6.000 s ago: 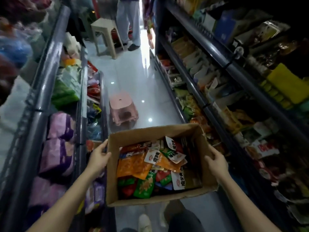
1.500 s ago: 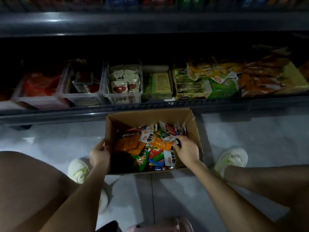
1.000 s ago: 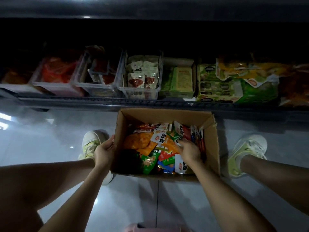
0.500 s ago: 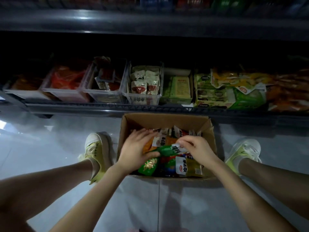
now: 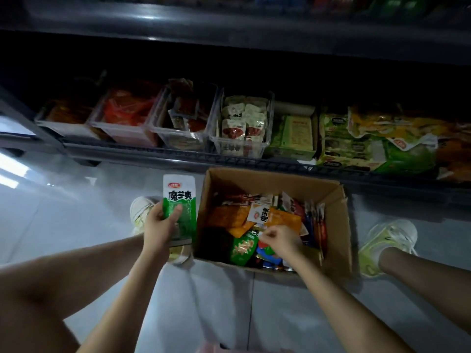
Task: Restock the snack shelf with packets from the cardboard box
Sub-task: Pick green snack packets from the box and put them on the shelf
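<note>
Picking: left hand point(image 5: 159, 228) grips a green packet point(image 5: 179, 197) beside the cardboard box point(image 5: 270, 178), right hand's point(image 5: 280, 238) grasp inside unclear; next, find its place on the snack shelf point(image 5: 178, 155).

The back of the snack shelf point(image 5: 142, 152) is lost in black shadow. The upper shelf point(image 5: 229, 19) is cut by the top edge, its goods a coloured blur. At far left the tray point(image 5: 61, 129) is too dim to make out its contents. The left hand point(image 5: 159, 229) covers the lower part of the green-and-white packet point(image 5: 179, 197), and together they hide most of the left shoe point(image 5: 139, 207). In the cardboard box point(image 5: 267, 182) the right hand point(image 5: 280, 239) curls over the packets point(image 5: 237, 217); whether it pinches one I cannot tell. The orange packs point(image 5: 456, 154) run off the right edge, and something pink point(image 5: 211, 349) is cut off at the bottom.
</note>
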The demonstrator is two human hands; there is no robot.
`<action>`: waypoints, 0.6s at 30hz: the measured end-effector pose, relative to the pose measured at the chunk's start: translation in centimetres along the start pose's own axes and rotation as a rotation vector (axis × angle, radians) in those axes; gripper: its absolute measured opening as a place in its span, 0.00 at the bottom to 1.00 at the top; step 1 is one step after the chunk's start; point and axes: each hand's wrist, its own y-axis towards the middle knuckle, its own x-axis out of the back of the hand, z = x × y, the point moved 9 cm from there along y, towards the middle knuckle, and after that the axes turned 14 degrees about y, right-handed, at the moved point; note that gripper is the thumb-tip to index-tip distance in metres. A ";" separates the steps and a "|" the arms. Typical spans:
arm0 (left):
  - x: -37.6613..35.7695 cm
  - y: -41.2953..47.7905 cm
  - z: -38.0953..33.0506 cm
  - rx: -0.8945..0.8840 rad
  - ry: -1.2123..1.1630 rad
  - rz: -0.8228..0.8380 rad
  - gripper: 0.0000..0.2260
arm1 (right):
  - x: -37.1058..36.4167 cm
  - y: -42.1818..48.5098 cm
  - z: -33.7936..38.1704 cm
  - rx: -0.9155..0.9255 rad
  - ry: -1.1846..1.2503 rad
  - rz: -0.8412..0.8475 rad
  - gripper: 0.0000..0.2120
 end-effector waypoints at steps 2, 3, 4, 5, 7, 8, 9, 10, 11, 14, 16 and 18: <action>0.2 0.7 1.0 0.033 -0.054 -0.008 0.08 | -0.7 1.2 -2.2 -0.205 0.069 -0.096 0.18; 0.2 0.9 1.3 0.042 -0.063 -0.008 0.07 | -1.1 1.3 -2.8 -0.259 0.081 -0.128 0.21; 0.2 1.1 1.6 0.053 -0.070 -0.013 0.07 | -1.6 1.5 -3.0 -0.268 0.038 -0.150 0.22; 0.1 1.3 1.8 0.063 -0.080 -0.022 0.06 | -1.8 1.6 -2.9 -0.270 -0.020 -0.183 0.23; 0.0 1.7 2.0 0.078 -0.103 -0.035 0.05 | -2.0 1.8 -2.3 -0.247 -0.081 -0.267 0.25; -0.2 1.8 1.9 0.083 -0.114 -0.036 0.05 | -2.3 1.9 -2.2 -0.235 -0.094 -0.311 0.27; -0.2 2.0 1.9 0.087 -0.120 -0.037 0.05 | -2.6 2.0 -2.1 -0.245 -0.108 -0.336 0.31; -0.3 2.1 1.9 0.091 -0.118 -0.040 0.05 | -2.9 2.1 -2.1 -0.264 -0.129 -0.349 0.34; -0.3 2.2 1.9 0.097 -0.110 -0.043 0.05 | -3.3 2.1 -2.3 -0.289 -0.147 -0.351 0.35; -1.0 2.4 1.8 0.118 -0.100 -0.028 0.06 | -3.4 2.3 -2.4 -0.318 -0.208 -0.397 0.34; -1.5 2.2 1.6 0.133 -0.111 -0.009 0.07 | -3.1 2.5 -2.6 -0.304 -0.208 -0.406 0.31; -2.0 2.1 1.4 0.133 -0.115 0.005 0.07 | -2.8 2.9 -3.4 -0.307 -0.102 -0.376 0.25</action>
